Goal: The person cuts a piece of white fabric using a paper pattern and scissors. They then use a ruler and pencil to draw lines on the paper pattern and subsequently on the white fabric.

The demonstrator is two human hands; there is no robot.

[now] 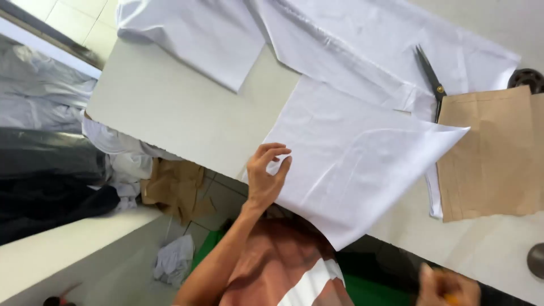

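Observation:
My left hand [266, 173] reaches up from the lower middle and pinches the near edge of a white fabric piece [362, 158]. That piece lies on the pale table [170, 107] and one corner hangs over the table's edge. My right hand [447, 289] is at the bottom right, blurred, with its fingers closed around a small orange thing. A brown paper pattern [493, 153] lies to the right of the fabric piece, partly over more white cloth. Black scissors [430, 76] rest just above the pattern.
More white fabric [340, 45] covers the far side of the table. Dark round objects sit at the right edge [527, 76] and lower right [535, 260]. Brown paper scraps [175, 187] and a white rag [175, 260] lie on the floor. Plastic-wrapped rolls [39, 113] are on the left.

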